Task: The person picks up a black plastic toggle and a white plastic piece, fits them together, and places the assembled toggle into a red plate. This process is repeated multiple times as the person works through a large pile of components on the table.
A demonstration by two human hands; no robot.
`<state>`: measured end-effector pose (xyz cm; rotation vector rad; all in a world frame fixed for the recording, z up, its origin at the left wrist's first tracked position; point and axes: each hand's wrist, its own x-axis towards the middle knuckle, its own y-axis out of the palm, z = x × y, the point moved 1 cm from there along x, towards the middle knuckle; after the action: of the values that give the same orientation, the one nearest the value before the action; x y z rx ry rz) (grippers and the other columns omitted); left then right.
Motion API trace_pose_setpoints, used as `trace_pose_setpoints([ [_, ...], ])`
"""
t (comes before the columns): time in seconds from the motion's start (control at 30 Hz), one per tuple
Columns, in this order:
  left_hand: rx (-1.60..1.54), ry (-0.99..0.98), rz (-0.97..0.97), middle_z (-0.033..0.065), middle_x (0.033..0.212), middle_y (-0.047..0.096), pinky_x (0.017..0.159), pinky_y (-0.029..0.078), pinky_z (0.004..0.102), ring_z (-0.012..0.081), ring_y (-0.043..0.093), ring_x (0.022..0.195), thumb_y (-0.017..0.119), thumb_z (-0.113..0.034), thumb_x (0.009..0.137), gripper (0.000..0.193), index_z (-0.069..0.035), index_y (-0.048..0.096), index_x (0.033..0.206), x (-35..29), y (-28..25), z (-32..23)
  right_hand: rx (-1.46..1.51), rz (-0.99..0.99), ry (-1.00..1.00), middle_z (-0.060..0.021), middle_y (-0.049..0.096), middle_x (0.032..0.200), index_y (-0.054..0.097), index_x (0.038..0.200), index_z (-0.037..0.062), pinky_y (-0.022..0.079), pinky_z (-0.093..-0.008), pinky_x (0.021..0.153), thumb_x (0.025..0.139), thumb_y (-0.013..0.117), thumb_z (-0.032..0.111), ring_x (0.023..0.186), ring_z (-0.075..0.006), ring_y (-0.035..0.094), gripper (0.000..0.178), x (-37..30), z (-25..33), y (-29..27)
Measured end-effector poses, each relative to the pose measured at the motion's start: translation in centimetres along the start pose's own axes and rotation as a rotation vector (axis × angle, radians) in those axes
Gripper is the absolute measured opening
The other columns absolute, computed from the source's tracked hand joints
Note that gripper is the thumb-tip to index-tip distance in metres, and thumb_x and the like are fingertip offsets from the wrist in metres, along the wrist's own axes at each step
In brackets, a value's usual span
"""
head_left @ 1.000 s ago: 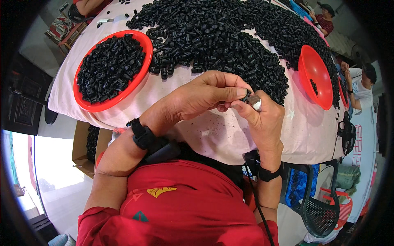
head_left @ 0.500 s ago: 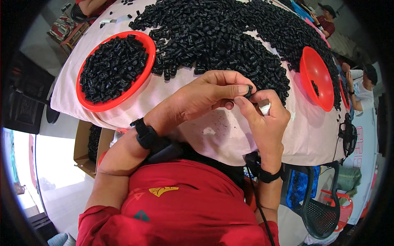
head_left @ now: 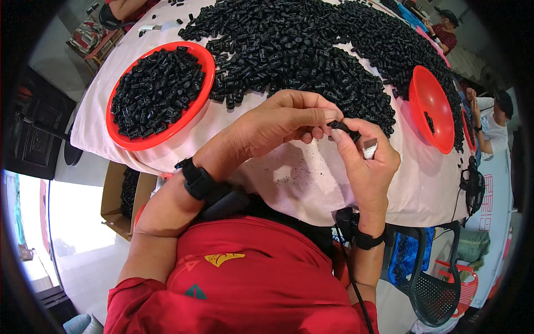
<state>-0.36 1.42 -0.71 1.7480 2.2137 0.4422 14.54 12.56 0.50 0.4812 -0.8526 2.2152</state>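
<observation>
Over the near part of the cloth, my two hands meet at a small black plastic part (head_left: 347, 131). My left hand (head_left: 295, 119) pinches at its left end, thumb against fingertips. Thumb and forefinger of my right hand (head_left: 371, 158) close on the other end. Tucked among the right fingers is a small tool with a pale handle and flat metal end (head_left: 370, 147); the rest of it is hidden in the hand. Just beyond lies a large pile of similar black parts (head_left: 289, 61).
A red basin (head_left: 209, 83) heaped with black parts stands left. At right, a tilted red bowl (head_left: 436, 103) holds a few. A similar pale-handled tool (head_left: 149, 28) lies far left. Below are a cardboard box (head_left: 114, 192) and a dark chair (head_left: 436, 295). Other people sit around the table.
My right hand has shifted slightly right and down, and more of the black part shows between the hands. My left fingers have moved a little toward its end.
</observation>
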Motion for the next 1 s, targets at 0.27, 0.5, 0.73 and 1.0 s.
trace_pose_setpoints([
  [0.27, -0.196, -0.011, 0.037, -0.0015, 0.088, 0.063, 0.071, 0.049, 0.0201, 0.0057, 0.059, 0.078, 0.063, -0.015, 0.091, 0.022, -0.005, 0.062, 0.111, -0.3, 0.3, 0.1, 0.114, 0.003, 0.137, 0.0077, 0.057, 0.066, 0.068, 0.102, 0.0029, 0.034, -0.0139, 0.051, 0.075, 0.078, 0.004, 0.056, 0.0025, 0.043, 0.028, 0.1, 0.8, 0.1],
  [0.5, -0.291, -0.092, 0.039, 0.0014, 0.097, 0.065, 0.070, 0.049, 0.0205, 0.0071, 0.060, 0.082, 0.063, -0.015, 0.091, 0.023, -0.006, 0.060, 0.112, -0.1, 0.4, 0.6, 0.132, -0.005, 0.022, 0.0099, 0.049, 0.061, 0.067, 0.108, 0.0032, 0.032, -0.0137, 0.049, 0.073, 0.079, 0.002, 0.054, 0.0033, 0.039, 0.037, 0.1, 0.6, 0.4],
  [0.73, -0.303, -0.081, 0.022, 0.0020, 0.097, 0.065, 0.069, 0.048, 0.0214, 0.0079, 0.060, 0.083, 0.063, -0.017, 0.092, 0.030, -0.005, 0.058, 0.119, 0.2, 0.4, 1.0, 0.073, -0.006, 0.007, 0.0079, 0.055, 0.064, 0.066, 0.109, 0.0032, 0.034, -0.0143, 0.049, 0.073, 0.080, 0.005, 0.055, 0.0027, 0.042, 0.039, 0.0, 0.3, 0.5],
  [1.0, -0.297, -0.085, 0.042, 0.0039, 0.095, 0.066, 0.072, 0.050, 0.0241, 0.0097, 0.062, 0.082, 0.062, -0.015, 0.092, 0.032, -0.003, 0.058, 0.121, 0.0, 0.3, 0.6, 0.067, 0.039, 0.091, 0.0005, 0.063, 0.069, 0.061, 0.088, 0.0022, 0.042, -0.0181, 0.050, 0.074, 0.082, 0.021, 0.059, -0.0023, 0.053, 0.031, 0.0, 0.3, 0.1],
])
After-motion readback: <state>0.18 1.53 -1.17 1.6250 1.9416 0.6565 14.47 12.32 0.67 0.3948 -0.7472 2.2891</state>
